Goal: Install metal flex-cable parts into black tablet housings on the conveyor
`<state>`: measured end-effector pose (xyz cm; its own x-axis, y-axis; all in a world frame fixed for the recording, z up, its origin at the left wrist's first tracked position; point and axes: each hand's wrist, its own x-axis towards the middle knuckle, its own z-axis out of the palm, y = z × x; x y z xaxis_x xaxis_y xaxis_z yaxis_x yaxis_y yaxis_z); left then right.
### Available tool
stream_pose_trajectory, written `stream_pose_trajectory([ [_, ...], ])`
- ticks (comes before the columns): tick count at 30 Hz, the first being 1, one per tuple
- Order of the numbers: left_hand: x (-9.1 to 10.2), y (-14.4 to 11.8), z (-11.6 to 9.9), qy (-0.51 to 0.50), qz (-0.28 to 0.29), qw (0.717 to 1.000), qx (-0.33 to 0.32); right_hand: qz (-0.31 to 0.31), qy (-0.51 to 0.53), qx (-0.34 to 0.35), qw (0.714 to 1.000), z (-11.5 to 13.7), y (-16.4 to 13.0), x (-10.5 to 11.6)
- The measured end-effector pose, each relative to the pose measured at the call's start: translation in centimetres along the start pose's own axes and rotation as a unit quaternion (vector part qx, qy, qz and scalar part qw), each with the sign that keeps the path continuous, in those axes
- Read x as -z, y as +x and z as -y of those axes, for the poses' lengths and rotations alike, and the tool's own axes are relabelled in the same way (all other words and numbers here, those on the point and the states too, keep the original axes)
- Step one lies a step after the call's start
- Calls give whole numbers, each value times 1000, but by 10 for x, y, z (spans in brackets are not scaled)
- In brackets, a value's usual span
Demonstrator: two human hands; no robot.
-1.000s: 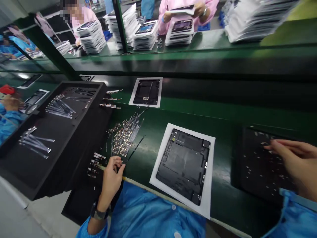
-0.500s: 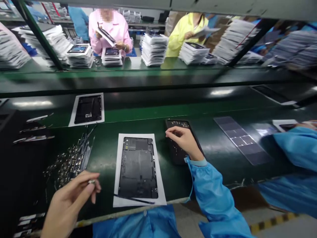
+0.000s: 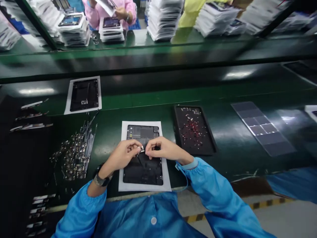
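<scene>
My left hand pinches a small circuit board between thumb and fingertips, above a black tablet housing. A dark thin strip shows just below the board; whether it is joined to it I cannot tell. My right hand is closed in a pinch beside the board's right end; anything in its fingertips is too small to make out. The housing lies on a white sheet, its middle partly hidden by both hands. To the right rests a black tray of tiny parts, some red.
Left of the sheet lies a heap of small boards with flex cables. Farther back is another housing on paper. A clear film sheet lies at right. Beyond the bench, co-workers stand behind stacked papers.
My left hand has moved from beside the heap to over the housing. My right hand has come left from the tray to meet it. The black strip has left the sheet's lower edge.
</scene>
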<state>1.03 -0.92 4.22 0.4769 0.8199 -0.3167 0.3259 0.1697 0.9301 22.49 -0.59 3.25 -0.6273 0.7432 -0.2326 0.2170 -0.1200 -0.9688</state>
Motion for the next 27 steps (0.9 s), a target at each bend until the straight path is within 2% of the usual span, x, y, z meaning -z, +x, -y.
stream_pose_trajectory([
  [5,-2,0,5,50,27,998,-8,27,-14,-13,999,-1,1,0],
  [11,-2,-3,3,95,54,994,-23,24,-37,-26,999,-1,1,-1],
  [27,-5,-2,2,149,54,987,-25,28,-31,-69,997,-1,0,-6],
])
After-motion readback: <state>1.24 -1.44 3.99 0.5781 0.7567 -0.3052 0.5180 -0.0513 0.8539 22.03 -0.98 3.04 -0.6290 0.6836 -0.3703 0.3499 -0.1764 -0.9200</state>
